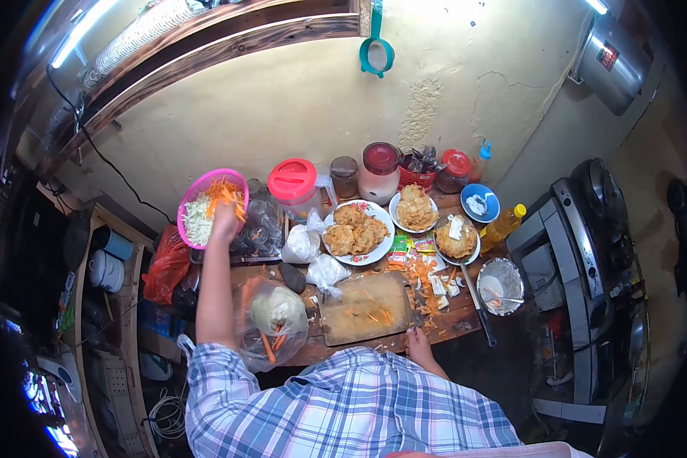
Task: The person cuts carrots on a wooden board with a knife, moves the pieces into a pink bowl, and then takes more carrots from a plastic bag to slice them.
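My left hand [225, 220] reaches into a pink bowl [182, 200], its fingers closed around shredded carrot [225, 195]. Pale shredded cabbage [198, 221] fills the other side of that bowl. At the near right corner of a wooden cutting board [351, 320], my right hand [417, 344] is closed low by the table edge. A dark narrow knife [414, 307] extends from it along the board's right side; its handle is mostly hidden. A few carrot strips [382, 314] lie on the board. Left of it, a clear plastic bag [286, 347] holds whole carrots [268, 347] and a pale round cabbage [277, 309].
Plates of fried food [355, 229] stand behind the board, beside a red-lidded pitcher [292, 179] and jars. Carrot and white scraps [427, 286] litter the right side near a long-handled strainer [477, 301] and a floury bowl [501, 278]. A stove [572, 237] stands right.
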### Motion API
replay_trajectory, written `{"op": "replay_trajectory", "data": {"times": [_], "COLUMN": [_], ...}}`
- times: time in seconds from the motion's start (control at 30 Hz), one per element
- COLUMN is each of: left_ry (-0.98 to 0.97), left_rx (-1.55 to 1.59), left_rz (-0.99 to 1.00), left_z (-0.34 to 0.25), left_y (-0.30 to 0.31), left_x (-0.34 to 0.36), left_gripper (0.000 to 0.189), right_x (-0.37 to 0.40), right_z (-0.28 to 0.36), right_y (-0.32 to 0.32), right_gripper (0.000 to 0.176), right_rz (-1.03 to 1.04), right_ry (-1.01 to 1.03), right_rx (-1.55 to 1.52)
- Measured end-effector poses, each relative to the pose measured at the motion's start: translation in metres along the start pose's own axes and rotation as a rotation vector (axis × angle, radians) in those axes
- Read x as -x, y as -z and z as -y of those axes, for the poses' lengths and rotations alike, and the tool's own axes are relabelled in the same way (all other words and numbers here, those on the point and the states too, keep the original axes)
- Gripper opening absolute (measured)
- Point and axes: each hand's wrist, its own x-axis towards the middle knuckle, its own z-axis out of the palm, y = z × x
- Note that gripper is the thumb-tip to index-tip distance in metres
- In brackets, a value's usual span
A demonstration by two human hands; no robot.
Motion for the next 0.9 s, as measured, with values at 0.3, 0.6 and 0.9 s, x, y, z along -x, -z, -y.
{"op": "replay_trajectory", "data": {"times": [0.3, 0.6, 0.9], "left_ry": [-0.239, 0.058, -0.017], "left_rx": [-1.377, -1.566, -1.271], "left_rz": [-0.333, -0.305, -0.299], "left_z": [-0.007, -0.015, -0.034], "left_y": [0.054, 0.057, 0.037], "left_x": [-0.1, -0.12, -0.104], "left_gripper": [0.035, 0.046, 0.027], "right_x": [-0.011, -0.021, -0.021], "right_z": [0.005, -0.003, 0.0], "right_y": [-0.001, -0.002, -0.006], "right_gripper": [0.02, 0.022, 0.025], "right_rz": [-0.033, -0.062, -0.073], "right_ry": [-0.053, 0.006, 0.023], "right_rx": [-0.011, 0.163, 0.202]}}
